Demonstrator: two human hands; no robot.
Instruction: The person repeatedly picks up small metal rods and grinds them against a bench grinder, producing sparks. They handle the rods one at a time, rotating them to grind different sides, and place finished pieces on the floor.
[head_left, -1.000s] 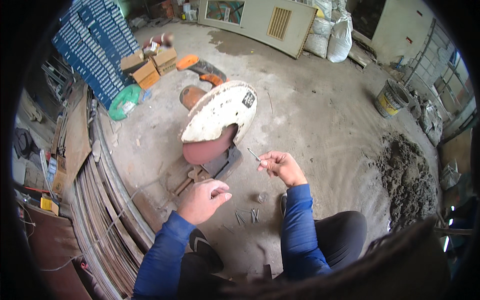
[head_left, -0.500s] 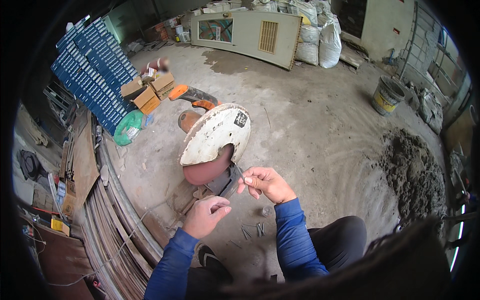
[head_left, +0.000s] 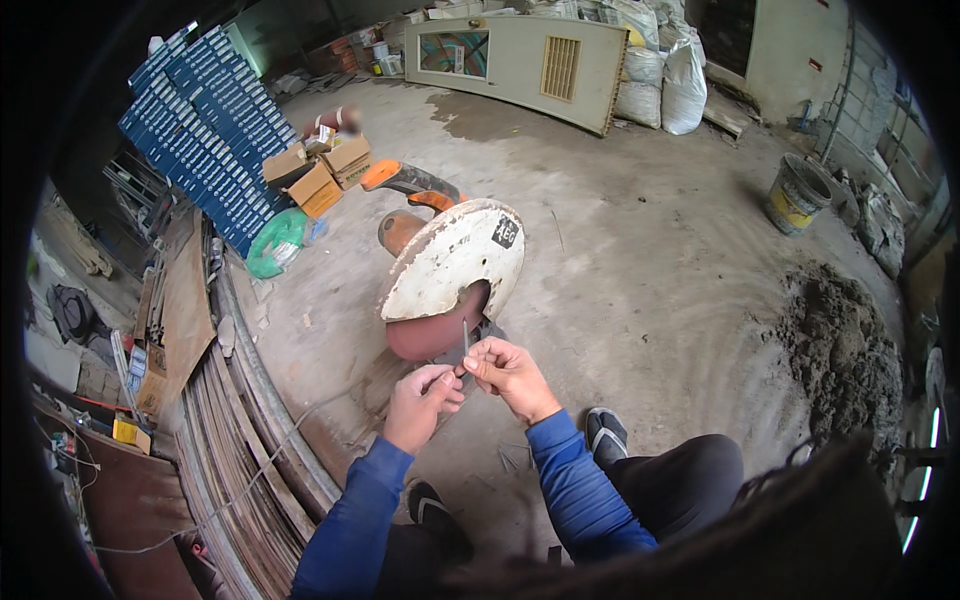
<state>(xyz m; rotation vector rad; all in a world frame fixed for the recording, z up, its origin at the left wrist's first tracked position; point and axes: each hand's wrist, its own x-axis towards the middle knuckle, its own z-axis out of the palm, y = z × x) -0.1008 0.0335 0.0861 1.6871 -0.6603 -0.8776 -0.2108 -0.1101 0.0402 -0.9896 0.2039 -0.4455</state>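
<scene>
My right hand (head_left: 508, 378) pinches a thin metal rod (head_left: 465, 335) between thumb and fingers, its tip pointing up in front of the reddish disc (head_left: 430, 337) of a chop saw. Close beside it, my left hand (head_left: 418, 405) has its thumb and fingers pressed together near the rod's lower end; what they hold, if anything, is hidden. The saw's worn white guard (head_left: 455, 255) covers the upper disc, and its orange and black handle (head_left: 410, 182) lies behind. Several short metal pieces (head_left: 512, 457) lie on the floor below my hands.
Long pipes and strips (head_left: 235, 440) lie at the left with a cable across them. Open cartons (head_left: 315, 185) and stacked blue boxes (head_left: 210, 140) stand behind. A bucket (head_left: 798, 195) and a heap of wet mortar (head_left: 845, 350) are at the right, a door panel (head_left: 515, 65) at the back.
My hands have come together, the right moving left and the left slightly up. The metal rod now points upward. The view has shifted, and my right foot shows.
</scene>
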